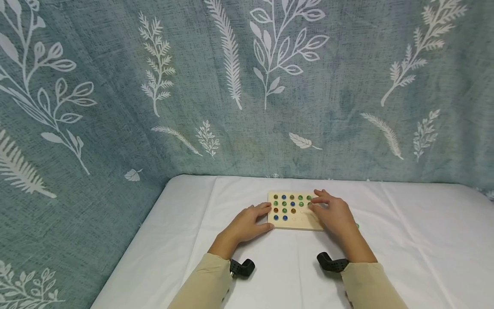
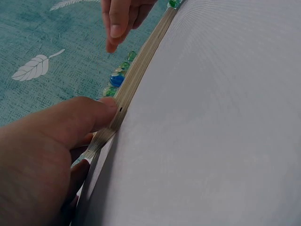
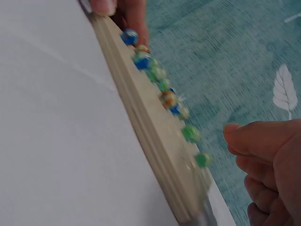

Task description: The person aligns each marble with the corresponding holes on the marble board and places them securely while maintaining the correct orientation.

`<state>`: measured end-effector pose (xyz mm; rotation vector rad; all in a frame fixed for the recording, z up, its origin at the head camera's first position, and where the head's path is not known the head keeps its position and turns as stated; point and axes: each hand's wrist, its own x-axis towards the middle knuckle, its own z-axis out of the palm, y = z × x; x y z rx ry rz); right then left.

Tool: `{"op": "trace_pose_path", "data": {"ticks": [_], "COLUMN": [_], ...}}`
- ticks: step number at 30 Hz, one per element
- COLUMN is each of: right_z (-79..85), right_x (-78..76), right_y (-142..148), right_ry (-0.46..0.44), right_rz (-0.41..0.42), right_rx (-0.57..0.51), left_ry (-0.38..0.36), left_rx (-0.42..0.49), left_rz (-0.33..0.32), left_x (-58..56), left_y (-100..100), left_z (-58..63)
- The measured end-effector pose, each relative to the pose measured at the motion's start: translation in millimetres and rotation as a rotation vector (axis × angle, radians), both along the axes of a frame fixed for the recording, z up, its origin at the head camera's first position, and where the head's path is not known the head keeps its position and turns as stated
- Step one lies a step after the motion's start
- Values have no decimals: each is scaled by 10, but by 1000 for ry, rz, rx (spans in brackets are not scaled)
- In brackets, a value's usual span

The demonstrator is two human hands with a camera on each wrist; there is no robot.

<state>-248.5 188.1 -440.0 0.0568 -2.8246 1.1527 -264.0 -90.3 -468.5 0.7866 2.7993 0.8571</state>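
Observation:
A pale wooden board (image 1: 302, 222) with rows of small round dimples lies on the white-covered table. Glass marbles (image 1: 292, 204) in green, blue and amber fill the dimples on its left and far parts. My left hand (image 1: 248, 223) rests at the board's left end, its thumb against the near corner and its fingers along the left edge. Above the right part hovers my right hand (image 1: 333, 214), thumb and index finger together at a small dark marble (image 1: 310, 204), the other fingers raised. In the right wrist view the right hand's fingers (image 3: 249, 139) hide what lies between them.
A green marble (image 1: 357, 226) shows just past the right wrist. White cloth covers the table (image 1: 231, 189), and a teal leaf-patterned curtain (image 1: 247, 128) hangs behind and at the left. Each wrist wears a black camera mount (image 1: 243, 268).

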Motion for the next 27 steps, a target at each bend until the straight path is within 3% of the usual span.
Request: {"op": "trace_pose_path", "data": {"ticks": [13, 24, 27], "right_z": [50, 33, -8], "right_x": [62, 122, 143], "right_y": [442, 806, 848], "right_ry": [-124, -254, -286], "right_rz": [-60, -9, 41], "right_rx": [-80, -137, -163], "left_ry": [-3, -5, -11], "left_rx": [7, 9, 7], "left_rz": [4, 9, 14], "left_x": [6, 6, 10], "left_y": [-2, 5, 9], "left_z": [3, 10, 10]}}
